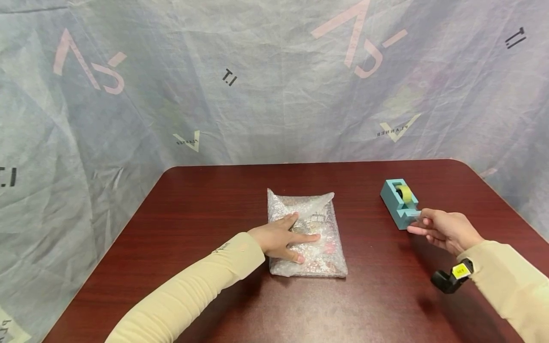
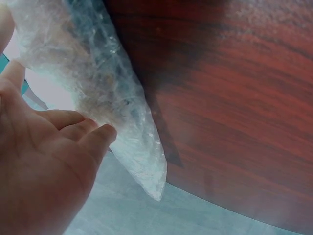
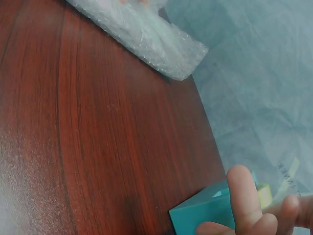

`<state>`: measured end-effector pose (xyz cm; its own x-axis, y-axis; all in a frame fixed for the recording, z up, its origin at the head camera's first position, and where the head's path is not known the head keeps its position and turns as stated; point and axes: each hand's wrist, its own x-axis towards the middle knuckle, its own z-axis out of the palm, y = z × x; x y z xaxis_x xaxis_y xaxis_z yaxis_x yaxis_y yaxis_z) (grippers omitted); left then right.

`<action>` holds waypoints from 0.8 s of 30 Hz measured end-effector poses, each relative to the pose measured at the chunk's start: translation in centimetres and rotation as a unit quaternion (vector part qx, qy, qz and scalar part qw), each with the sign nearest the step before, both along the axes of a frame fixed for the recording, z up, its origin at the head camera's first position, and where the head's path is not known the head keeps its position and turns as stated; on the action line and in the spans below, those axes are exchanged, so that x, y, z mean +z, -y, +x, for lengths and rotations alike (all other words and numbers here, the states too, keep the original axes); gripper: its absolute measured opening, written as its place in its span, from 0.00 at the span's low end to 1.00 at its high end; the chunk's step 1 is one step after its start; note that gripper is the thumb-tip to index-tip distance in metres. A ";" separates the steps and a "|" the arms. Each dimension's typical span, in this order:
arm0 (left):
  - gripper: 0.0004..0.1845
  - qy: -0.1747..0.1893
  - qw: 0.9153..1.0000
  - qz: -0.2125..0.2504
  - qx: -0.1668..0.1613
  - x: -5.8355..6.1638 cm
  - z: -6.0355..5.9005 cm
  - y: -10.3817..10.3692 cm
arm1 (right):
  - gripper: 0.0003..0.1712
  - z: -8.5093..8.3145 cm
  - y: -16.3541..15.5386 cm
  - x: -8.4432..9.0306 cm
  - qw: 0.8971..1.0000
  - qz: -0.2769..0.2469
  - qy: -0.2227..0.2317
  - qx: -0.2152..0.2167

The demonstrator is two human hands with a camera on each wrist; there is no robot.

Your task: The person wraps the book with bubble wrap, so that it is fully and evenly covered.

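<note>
A flat package in bubble wrap lies on the table, a few colored patches showing through the clear wrap. My left hand rests on top of it with the fingers spread. To the right stands a light blue tape dispenser carrying a yellowish roll of tape. At its near end, my right hand pinches the end of the clear tape between thumb and forefinger. The right wrist view shows the dispenser's side partly hidden behind my fingers.
The dark red-brown table has rounded far corners. Behind it and at the sides hangs a grey printed cloth. A black wrist camera with a yellow label sits under my right sleeve.
</note>
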<state>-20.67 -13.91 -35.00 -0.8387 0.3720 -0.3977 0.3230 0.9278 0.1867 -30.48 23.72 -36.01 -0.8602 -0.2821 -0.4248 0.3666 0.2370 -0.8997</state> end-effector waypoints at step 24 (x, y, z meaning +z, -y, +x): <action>0.36 0.004 1.000 0.008 0.009 0.0 0.0 -0.1 | 0.21 -0.5 -0.3 2.3 0.999 -0.041 0.018 0.015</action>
